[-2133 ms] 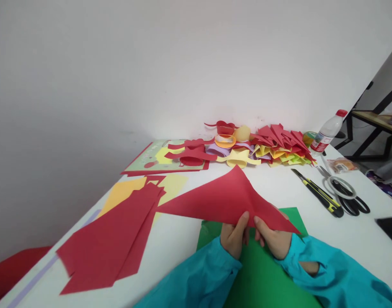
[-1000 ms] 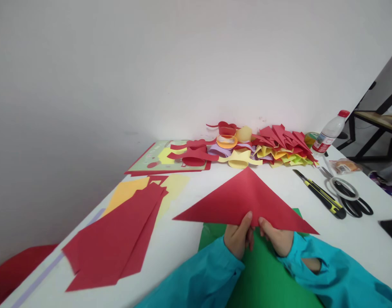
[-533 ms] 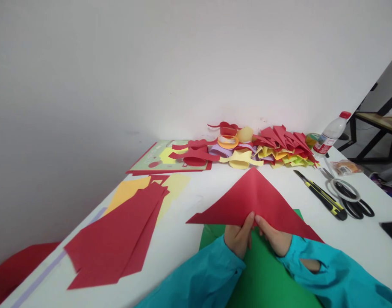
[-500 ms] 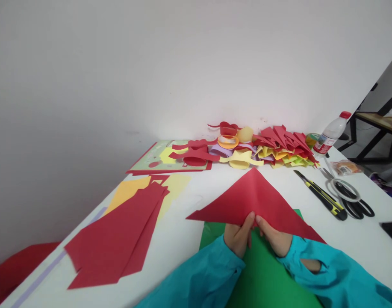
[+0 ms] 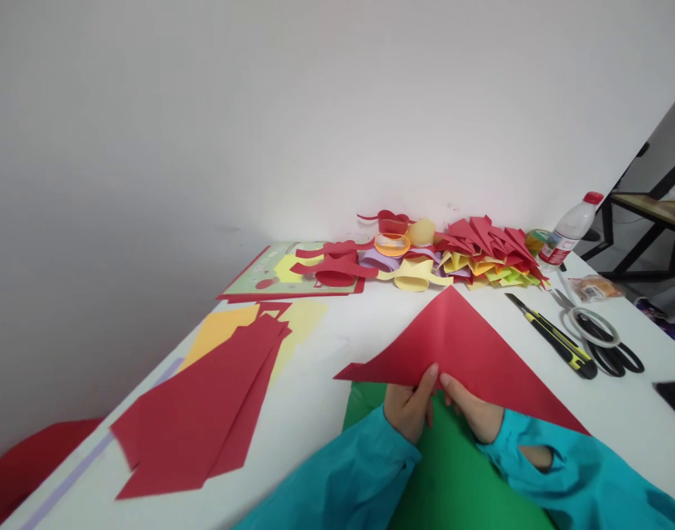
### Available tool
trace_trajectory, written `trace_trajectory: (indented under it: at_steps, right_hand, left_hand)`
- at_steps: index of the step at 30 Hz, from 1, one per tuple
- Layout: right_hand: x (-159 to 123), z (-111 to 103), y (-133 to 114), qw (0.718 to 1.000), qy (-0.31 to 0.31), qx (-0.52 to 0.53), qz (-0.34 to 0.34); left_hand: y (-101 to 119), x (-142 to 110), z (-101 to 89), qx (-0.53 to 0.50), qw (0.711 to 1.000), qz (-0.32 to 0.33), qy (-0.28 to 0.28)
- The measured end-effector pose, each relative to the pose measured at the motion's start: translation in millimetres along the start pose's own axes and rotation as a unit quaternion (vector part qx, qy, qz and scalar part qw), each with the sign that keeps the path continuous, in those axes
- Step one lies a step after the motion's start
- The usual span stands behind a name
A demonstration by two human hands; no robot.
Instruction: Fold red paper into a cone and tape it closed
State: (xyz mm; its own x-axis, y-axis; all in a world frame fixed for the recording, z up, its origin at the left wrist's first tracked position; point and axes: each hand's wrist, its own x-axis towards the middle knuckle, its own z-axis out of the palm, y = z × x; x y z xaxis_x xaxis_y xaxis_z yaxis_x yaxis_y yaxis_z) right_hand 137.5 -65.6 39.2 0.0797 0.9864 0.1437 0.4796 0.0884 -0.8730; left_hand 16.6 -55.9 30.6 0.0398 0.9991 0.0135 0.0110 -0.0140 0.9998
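A sheet of red paper (image 5: pixel 447 331), shaped like a wide triangle with a faint crease down its middle, is held up with its peak pointing away from me. My left hand (image 5: pixel 411 405) pinches the lower edge near the centre, thumb on top. Close beside it, my right hand (image 5: pixel 472 406) pinches the same edge, also thumb on top; the other fingers are mostly hidden under the paper. Beneath both hands lies a green sheet (image 5: pixel 453 471) on the white table (image 5: pixel 298 419).
Red paper pieces (image 5: pixel 199 412) lie at left over an orange sheet (image 5: pixel 221 331). Folded red and yellow paper shapes (image 5: pixel 486 246) and curled paper rings (image 5: pixel 392 258) line the wall. At right are a utility knife (image 5: pixel 558 338), scissors (image 5: pixel 613 357), a tape roll (image 5: pixel 594 326) and a bottle (image 5: pixel 569 232).
The red paper's peak and right corner have shifted to the right, and its left corner has drawn inward and curled. Both hands stay nearly where they were, still pinching it.
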Motion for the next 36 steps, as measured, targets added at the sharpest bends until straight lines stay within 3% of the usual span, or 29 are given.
trace_trajectory:
  at_steps: [7,11,18,24,36]
  right_hand:
    - [-2.4,-1.5,-0.7,1.000,-0.002,0.011,0.018]
    - [-2.0,-1.7,-0.2,0.999,-0.006,0.028,0.019]
    - [-1.0,3.2,0.6,0.994,-0.059,0.084,0.031]
    - [3.4,-6.2,1.9,0.991,-0.066,0.111,0.020]
    - [0.0,1.5,0.6,0.992,-0.080,0.102,-0.002]
  left_hand:
    - [-5.4,0.8,-1.7,-0.049,0.998,-0.044,-0.006]
    - [-8.2,2.0,-3.8,-0.033,0.999,-0.026,-0.013]
    - [-0.4,0.5,0.0,-0.042,0.997,-0.056,-0.021]
    - [1.0,2.9,-6.4,-0.066,0.994,-0.023,-0.083]
    - [1.6,2.6,-2.6,-0.089,0.992,-0.068,-0.065]
